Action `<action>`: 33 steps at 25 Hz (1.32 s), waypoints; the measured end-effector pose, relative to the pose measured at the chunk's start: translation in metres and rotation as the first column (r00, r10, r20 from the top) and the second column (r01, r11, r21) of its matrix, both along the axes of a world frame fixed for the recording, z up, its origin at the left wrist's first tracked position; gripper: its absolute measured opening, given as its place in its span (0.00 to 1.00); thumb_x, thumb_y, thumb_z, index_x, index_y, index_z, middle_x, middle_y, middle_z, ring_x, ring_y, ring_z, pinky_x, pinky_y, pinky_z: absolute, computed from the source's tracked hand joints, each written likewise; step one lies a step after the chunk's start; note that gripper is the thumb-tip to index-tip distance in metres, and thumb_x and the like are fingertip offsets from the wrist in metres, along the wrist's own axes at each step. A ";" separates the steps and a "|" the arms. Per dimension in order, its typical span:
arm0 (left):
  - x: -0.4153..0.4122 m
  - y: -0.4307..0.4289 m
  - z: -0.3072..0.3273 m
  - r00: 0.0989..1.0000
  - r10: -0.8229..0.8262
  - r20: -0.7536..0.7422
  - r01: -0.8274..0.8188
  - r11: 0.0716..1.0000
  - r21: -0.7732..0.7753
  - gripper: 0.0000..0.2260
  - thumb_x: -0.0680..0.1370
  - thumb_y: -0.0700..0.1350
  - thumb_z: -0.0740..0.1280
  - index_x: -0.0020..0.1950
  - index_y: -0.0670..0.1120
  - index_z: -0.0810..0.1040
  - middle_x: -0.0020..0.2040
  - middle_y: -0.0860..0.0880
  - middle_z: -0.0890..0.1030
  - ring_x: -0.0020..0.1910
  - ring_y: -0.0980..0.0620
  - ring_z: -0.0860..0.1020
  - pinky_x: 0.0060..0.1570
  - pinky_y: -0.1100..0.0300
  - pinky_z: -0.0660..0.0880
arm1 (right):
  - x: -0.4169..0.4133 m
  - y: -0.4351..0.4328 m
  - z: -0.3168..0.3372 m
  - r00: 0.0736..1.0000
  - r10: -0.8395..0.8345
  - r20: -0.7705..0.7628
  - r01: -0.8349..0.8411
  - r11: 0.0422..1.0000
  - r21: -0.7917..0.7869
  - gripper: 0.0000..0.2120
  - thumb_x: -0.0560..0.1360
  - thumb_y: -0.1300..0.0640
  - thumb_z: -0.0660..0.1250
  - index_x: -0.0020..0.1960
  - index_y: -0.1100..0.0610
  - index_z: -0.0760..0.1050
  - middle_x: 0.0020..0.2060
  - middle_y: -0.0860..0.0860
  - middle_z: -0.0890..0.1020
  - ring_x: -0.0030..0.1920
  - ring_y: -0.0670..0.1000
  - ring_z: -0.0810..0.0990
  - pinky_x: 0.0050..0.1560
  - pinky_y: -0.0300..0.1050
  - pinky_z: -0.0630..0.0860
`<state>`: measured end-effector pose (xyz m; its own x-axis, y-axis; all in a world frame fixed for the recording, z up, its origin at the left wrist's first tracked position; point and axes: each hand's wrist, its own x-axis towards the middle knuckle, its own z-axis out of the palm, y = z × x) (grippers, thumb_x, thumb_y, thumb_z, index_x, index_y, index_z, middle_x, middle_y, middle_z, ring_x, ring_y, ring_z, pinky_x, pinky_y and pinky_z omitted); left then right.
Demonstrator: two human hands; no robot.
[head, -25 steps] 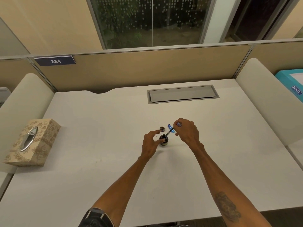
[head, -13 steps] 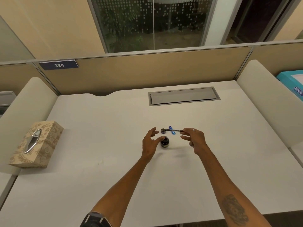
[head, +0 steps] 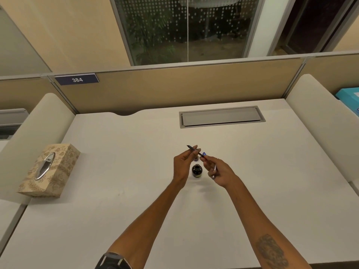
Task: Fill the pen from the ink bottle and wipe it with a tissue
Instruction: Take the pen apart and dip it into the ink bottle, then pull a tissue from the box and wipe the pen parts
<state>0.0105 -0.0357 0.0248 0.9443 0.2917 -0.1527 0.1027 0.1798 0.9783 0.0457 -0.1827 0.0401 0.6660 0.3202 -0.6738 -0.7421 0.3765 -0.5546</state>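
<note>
Head view. Pen (head: 194,151) held aloft between both hands: we pinch its nib end in the left hand (head: 183,166), nib pointing up and away to the left, while the right hand (head: 219,170) closes on the rear end and also keeps a slim silver piece, likely the barrel, tucked in the palm. Ink bottle (head: 197,170) stands open on the desk (head: 126,206) just below and between the hands; its cap (head: 196,158) appears to lie just behind, partly hidden. We judge the main hazards to be a wrist brushing the uncapped bottle and tipping it, and a wet nib dripping on the pale surface. Tissue box (head: 49,170) sits well apart at the desk's left edge, so reaching it means crossing open, uncluttered room. The near and right edges are far from the work.
</note>
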 end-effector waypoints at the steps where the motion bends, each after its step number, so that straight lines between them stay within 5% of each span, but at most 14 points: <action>1: 0.000 0.001 0.001 1.000 0.012 0.001 -0.012 1.000 -0.016 0.10 0.78 0.45 0.71 0.56 0.44 0.86 0.62 0.54 0.83 0.58 0.57 0.82 0.60 0.59 0.78 | 0.000 0.002 0.000 1.000 0.008 0.001 -0.008 1.000 0.006 0.04 0.77 0.61 0.69 0.50 0.60 0.80 0.43 0.53 0.87 0.33 0.43 0.82 0.17 0.31 0.60; 5: -0.001 0.005 0.006 0.996 0.093 -0.006 -0.093 0.995 -0.040 0.10 0.79 0.45 0.70 0.55 0.42 0.86 0.63 0.53 0.83 0.58 0.52 0.83 0.59 0.57 0.78 | 0.004 0.012 -0.002 0.998 0.065 0.020 -0.065 0.998 0.008 0.12 0.77 0.60 0.70 0.58 0.62 0.79 0.51 0.56 0.85 0.34 0.44 0.83 0.17 0.32 0.63; 10: -0.004 0.010 0.017 0.988 0.154 0.029 -0.153 0.987 -0.041 0.08 0.79 0.45 0.70 0.54 0.47 0.87 0.61 0.52 0.84 0.58 0.52 0.83 0.55 0.59 0.79 | 0.004 0.023 0.008 0.992 0.124 0.006 -0.124 0.992 -0.035 0.07 0.76 0.60 0.70 0.53 0.61 0.80 0.48 0.56 0.86 0.34 0.47 0.84 0.18 0.33 0.66; 16: -0.004 0.024 0.024 0.952 0.302 0.043 -0.303 0.953 0.021 0.11 0.78 0.45 0.71 0.58 0.42 0.85 0.57 0.54 0.85 0.55 0.51 0.84 0.55 0.56 0.81 | 0.014 0.036 0.023 0.966 0.221 0.138 -0.165 0.929 -0.330 0.09 0.78 0.59 0.64 0.55 0.60 0.80 0.48 0.55 0.86 0.42 0.49 0.83 0.29 0.36 0.68; 25: -0.049 0.090 0.026 0.876 0.481 0.013 -0.480 0.872 0.098 0.12 0.77 0.46 0.73 0.59 0.46 0.84 0.52 0.51 0.87 0.54 0.54 0.84 0.59 0.56 0.79 | 0.020 0.100 0.046 0.943 0.299 0.143 -0.307 0.951 0.036 0.12 0.78 0.60 0.65 0.60 0.63 0.78 0.54 0.59 0.85 0.45 0.54 0.85 0.36 0.40 0.81; 33: -0.113 0.192 0.031 0.813 0.582 -0.005 -0.559 0.784 0.269 0.12 0.77 0.46 0.73 0.58 0.44 0.85 0.51 0.50 0.87 0.52 0.53 0.84 0.53 0.65 0.79 | -0.015 0.215 0.064 0.872 0.425 0.243 -0.423 0.904 -0.065 0.13 0.77 0.58 0.67 0.58 0.62 0.79 0.51 0.57 0.86 0.45 0.52 0.84 0.39 0.41 0.80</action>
<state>-0.1021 0.1566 0.0561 0.5805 0.8109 -0.0737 0.1404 -0.0106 0.9900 0.0306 0.0320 0.1038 0.6118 0.6037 -0.5111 -0.6689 0.0500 -0.7417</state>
